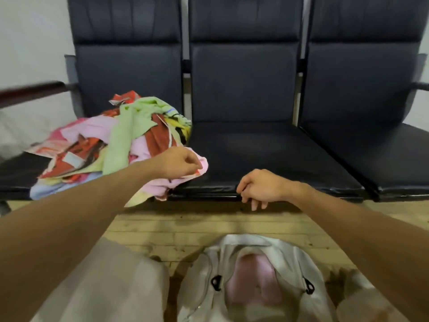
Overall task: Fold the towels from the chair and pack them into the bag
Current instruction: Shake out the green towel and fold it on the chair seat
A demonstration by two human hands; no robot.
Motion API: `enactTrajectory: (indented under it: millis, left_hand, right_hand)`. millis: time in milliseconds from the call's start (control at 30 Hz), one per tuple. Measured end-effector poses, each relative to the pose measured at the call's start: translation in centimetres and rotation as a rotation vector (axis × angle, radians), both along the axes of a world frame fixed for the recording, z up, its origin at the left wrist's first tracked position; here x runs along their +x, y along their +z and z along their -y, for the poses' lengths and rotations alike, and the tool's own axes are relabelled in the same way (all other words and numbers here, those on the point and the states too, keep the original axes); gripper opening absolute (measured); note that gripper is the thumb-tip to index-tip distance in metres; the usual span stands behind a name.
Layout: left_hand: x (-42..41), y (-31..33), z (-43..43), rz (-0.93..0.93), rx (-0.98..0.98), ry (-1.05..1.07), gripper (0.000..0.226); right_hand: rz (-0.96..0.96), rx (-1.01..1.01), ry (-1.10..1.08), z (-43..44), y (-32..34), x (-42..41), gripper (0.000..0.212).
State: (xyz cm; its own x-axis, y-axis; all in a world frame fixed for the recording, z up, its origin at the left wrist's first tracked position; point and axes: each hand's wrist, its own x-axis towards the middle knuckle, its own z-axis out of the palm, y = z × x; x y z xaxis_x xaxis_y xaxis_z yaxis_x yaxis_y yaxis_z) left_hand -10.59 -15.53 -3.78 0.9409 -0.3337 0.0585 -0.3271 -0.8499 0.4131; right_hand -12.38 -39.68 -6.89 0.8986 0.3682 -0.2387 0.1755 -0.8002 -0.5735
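Pinches a pink towel [162,187] with the left hand [178,165] at the pile [111,140] edge on the left chair [16,173]; hangs the right hand [260,188] loosely curled, empty, over the middle seat [267,149]. Probably picking up; next needs pulling free, folding, then the open bag [250,254] below.

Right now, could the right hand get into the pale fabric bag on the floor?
Probably yes: the right hand holds nothing, and the pale fabric bag lies open near it, with nothing in between.

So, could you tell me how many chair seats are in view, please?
3: the left seat under the towel pile, the middle seat beside it, and the right seat at the right edge; more could lie outside view.
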Motion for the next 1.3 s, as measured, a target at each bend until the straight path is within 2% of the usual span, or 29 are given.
enactTrajectory:
  millis: [167,267,333,400,467,533,633,733,800,900,1000,1067,1167,1300]
  left_hand:
    - [0.8,-1.4,-4.6,0.258,-0.264,0.359,0.023]
    - [1.0,-1.3,-7.1,0.437,-0.308,0.529,0.027]
    - [1.3,-1.8,-9.5,0.527,-0.271,0.696,0.029]
    - [1.7,-3.3,-11.9,0.452,-0.183,0.856,0.039]
    - [1.6,-4.6,-13.4,0.327,-0.194,0.873,0.040]
    - [1.3,-4.8,-14.0,0.314,-0.210,0.838,0.028]
    - [1.0,-3.9,-14.0,0.454,-0.240,0.866,0.048]
    - [0.9,-2.1,-11.5,0.553,-0.465,0.739,0.040]
    - [0.9,-1.0,-9.2,0.414,-0.743,0.577,0.014]
    - [0.7,0.0,-6.3,0.085,-1.115,0.376,0.013]
    - [0.5,0.6,-4.0,-0.078,-1.249,0.238,0.016]
    - [0.2,1.0,-2.4,-0.287,-1.360,0.086,0.030]
    - [0.0,1.3,-0.3,-0.563,-1.348,-0.069,0.038]
    - [0.9,0.7,2.2,-0.674,-1.222,-0.100,0.042]
  right_hand:
    - [0.159,0.067,-0.018,-5.3,0.1,4.0,0.026]
    - [0.256,0.080,0.021,-8.3,0.4,6.3,0.030]
    - [0.307,0.115,0.032,-10.3,0.8,7.3,0.032]
    - [0.347,0.174,0.015,-12.2,0.8,8.3,0.031]
    - [0.373,0.207,0.003,-13.7,0.5,9.1,0.030]
    - [0.388,0.211,0.012,-14.7,0.1,9.5,0.028]
    - [0.372,0.232,0.025,-15.5,-0.5,9.4,0.027]
    - [0.359,0.274,0.026,-15.3,-0.3,9.0,0.026]
    - [0.295,0.379,-0.003,-15.0,0.7,8.7,0.022]
    - [0.021,0.589,-0.109,-14.0,2.9,7.8,0.023]
    - [-0.255,0.785,-0.183,-12.4,4.4,7.2,0.038]
    - [-0.363,0.954,-0.261,-10.8,4.7,7.3,0.040]
    - [-0.501,1.148,-0.361,-7.9,4.3,8.0,0.038]
    - [-0.451,1.041,-0.426,-3.7,3.5,8.4,0.026]
